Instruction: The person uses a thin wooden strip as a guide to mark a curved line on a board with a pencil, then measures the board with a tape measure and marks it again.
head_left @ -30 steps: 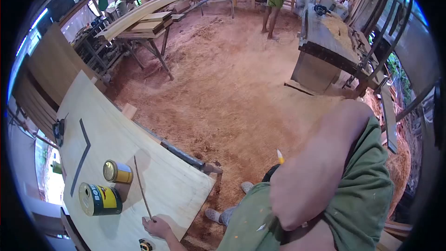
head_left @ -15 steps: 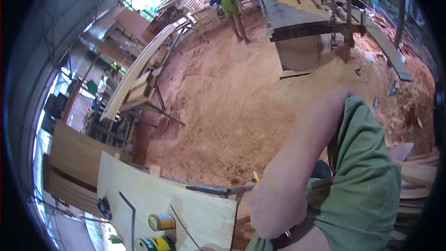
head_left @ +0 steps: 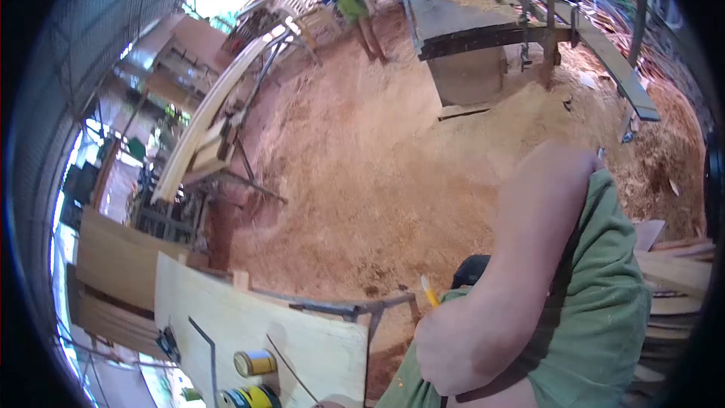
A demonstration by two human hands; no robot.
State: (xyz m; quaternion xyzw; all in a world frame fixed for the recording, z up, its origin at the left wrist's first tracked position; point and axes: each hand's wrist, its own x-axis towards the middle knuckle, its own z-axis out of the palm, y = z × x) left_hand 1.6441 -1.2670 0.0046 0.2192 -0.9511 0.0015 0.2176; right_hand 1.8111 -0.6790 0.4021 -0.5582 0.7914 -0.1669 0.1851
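Main support: pale plywood sheet (head_left: 317,347), lower left of frame, flat, near corner toward bottom centre. Rests on dark metal frame (head_left: 332,307), visible along far edge. Small wood block (head_left: 240,280) stands at far edge.

Items directly on sheet:
- Small gold can (head_left: 254,363), on its side, approx. mid-sheet.
- Larger yellow/green can (head_left: 249,397), on its side, just below gold can, cut by bottom edge of frame.
- Thin stick (head_left: 291,374), diagonal, right of both cans.
- Dark L-shaped square (head_left: 210,347), left of cans.
- Dark tool (head_left: 168,345), at sheet's left edge; type unclear.

Floor (head_left: 362,166): reddish sawdust, centre of frame.
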